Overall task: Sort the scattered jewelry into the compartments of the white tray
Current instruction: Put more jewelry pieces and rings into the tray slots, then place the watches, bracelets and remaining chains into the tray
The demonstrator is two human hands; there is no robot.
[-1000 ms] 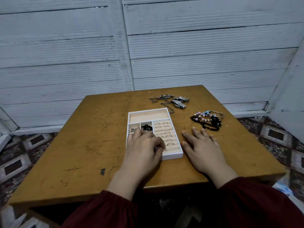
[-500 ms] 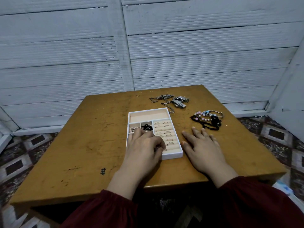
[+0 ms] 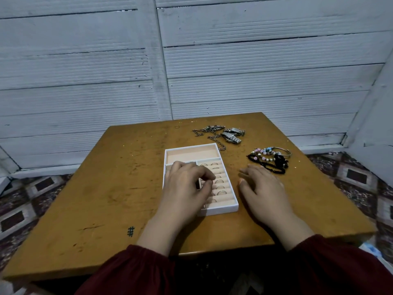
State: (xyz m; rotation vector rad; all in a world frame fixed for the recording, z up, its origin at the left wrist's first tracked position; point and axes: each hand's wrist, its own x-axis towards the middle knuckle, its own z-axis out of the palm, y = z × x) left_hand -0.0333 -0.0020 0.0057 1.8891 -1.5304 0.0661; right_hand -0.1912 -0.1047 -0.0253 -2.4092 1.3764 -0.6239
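The white tray point(image 3: 225, 206) with peach lining lies mid-table; several rings point(image 3: 220, 186) sit in its slotted rows. My left hand point(image 3: 185, 186) hovers over the tray's left half with curled fingers, thumb and forefinger pinching a small ring at the rows. It hides the small left compartments. My right hand point(image 3: 263, 188) rests flat on the table just right of the tray. Beaded and black bracelets point(image 3: 270, 159) lie past its fingertips. Silver chains point(image 3: 209, 132) and two metal watches point(image 3: 232, 135) lie behind the tray.
The wooden table point(image 3: 110, 188) has a hash mark point(image 3: 130, 231) near its front and a tiny ring point(image 3: 177, 127) near the back edge. White slatted walls close off the back and right. Patterned floor shows on both sides.
My left hand has slid a little farther over the tray and now covers the black item in a small compartment. The right hand has stayed put.
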